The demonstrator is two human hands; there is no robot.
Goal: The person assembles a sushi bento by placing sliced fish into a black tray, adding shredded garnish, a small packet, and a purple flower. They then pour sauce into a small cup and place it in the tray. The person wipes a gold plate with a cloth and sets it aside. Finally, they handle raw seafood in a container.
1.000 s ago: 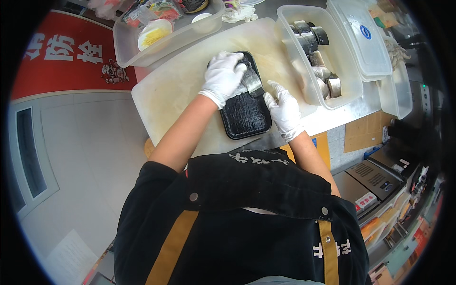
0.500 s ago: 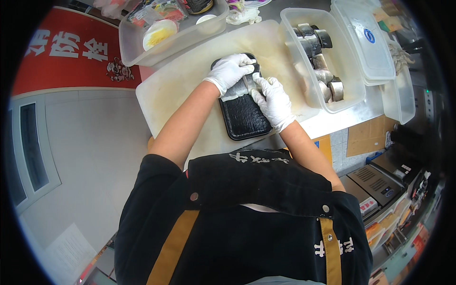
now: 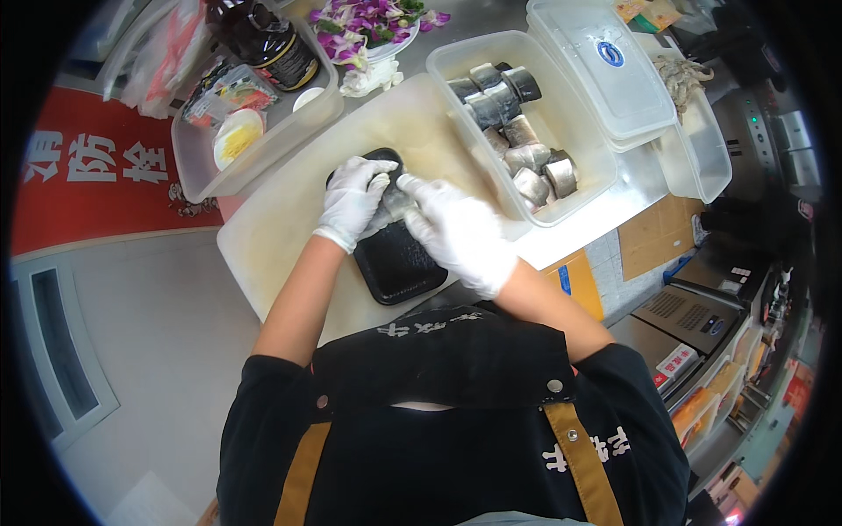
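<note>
A black foam-like tray (image 3: 396, 267) lies on the white cutting board (image 3: 289, 250) in front of me. Silvery-grey pieces of fish (image 3: 392, 210) sit in its far half, mostly covered by my fingers. My left hand (image 3: 353, 202), in a white glove, has its fingers curled and closed on the fish from the left. From the right, my gloved right hand (image 3: 460, 235) pinches at the same fish with thumb and fingertips; it is slightly blurred. The near half of the tray shows its bare black bottom.
Right of the board, a clear plastic box (image 3: 574, 188) holds several thick fish chunks (image 3: 522, 131). Lidded boxes (image 3: 605, 61) stand beyond it. At the far left, a bin (image 3: 200, 171) holds a dark bottle (image 3: 285, 57) and shredded yellow food (image 3: 239, 143). Purple flowers (image 3: 351, 39) lie behind.
The view has shifted, with the board, tray and boxes lower and further left. My right hand has turned flatter over the tray's right edge. Both hands stay at the fish.
</note>
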